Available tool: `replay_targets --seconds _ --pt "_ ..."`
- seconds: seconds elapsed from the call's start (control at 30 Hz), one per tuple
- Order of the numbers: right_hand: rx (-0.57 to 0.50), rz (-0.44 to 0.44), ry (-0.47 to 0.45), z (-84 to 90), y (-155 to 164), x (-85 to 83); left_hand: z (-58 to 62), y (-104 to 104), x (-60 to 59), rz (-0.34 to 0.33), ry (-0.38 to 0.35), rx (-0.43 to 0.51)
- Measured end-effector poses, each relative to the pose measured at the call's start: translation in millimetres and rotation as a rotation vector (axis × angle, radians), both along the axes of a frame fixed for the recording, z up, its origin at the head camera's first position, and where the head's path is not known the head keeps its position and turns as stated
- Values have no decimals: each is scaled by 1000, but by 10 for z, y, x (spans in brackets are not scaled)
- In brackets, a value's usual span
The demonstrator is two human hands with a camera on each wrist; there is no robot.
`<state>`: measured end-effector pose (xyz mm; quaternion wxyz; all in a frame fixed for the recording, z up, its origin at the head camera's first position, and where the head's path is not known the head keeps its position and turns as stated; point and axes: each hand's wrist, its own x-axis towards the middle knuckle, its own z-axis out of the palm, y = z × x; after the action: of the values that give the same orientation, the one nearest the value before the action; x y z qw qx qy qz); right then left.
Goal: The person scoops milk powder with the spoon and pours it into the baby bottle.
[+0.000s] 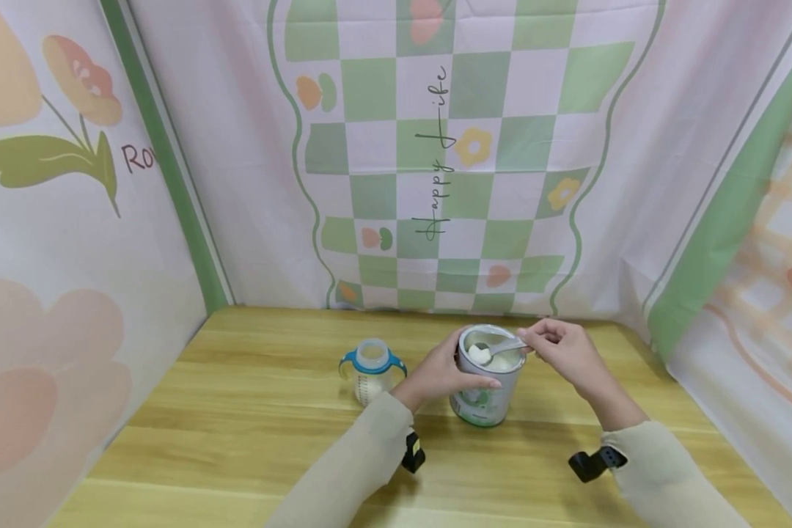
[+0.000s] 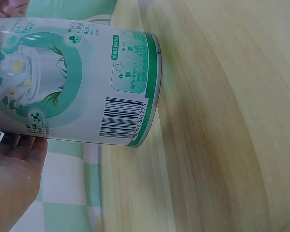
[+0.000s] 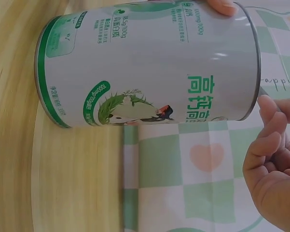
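White-and-green can (image 1: 483,402), spoon (image 1: 505,345) of white powder (image 1: 479,353) at its open top (image 1: 505,361).

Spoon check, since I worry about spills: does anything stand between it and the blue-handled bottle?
Yes. In the head view, the left rim of the can and the left hand gripping it lie between the spoon and the bottle.

1. Through the left wrist view I see a white-and-green can (image 2: 82,82) lying sideways across the picture, its green-banded base toward the right.
2. The left hand (image 2: 12,186) holds it near the left edge, fingers against its side.
3. The label (image 2: 31,77) shows splashing milk, flowers and grass; a barcode (image 2: 121,118) sits nearer the base.
4. Wooden tabletop (image 2: 227,121) fills the right, checked cloth (image 2: 65,193) the lower left.
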<state>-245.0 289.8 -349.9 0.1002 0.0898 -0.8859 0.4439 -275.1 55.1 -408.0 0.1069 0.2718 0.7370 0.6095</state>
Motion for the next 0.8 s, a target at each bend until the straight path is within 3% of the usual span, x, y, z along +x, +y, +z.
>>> replay_targets --seconds 0.33,0.57,0.8 --pt "-57 -20 -27 4 33 1 -16 8 -10 20 -30 -4" --pt "-162 -4 -47 1 38 -16 -7 5 -9 31 -52 -30" --pt "-246 24 -56 -21 43 -44 40 -3 -9 16 -27 -41"
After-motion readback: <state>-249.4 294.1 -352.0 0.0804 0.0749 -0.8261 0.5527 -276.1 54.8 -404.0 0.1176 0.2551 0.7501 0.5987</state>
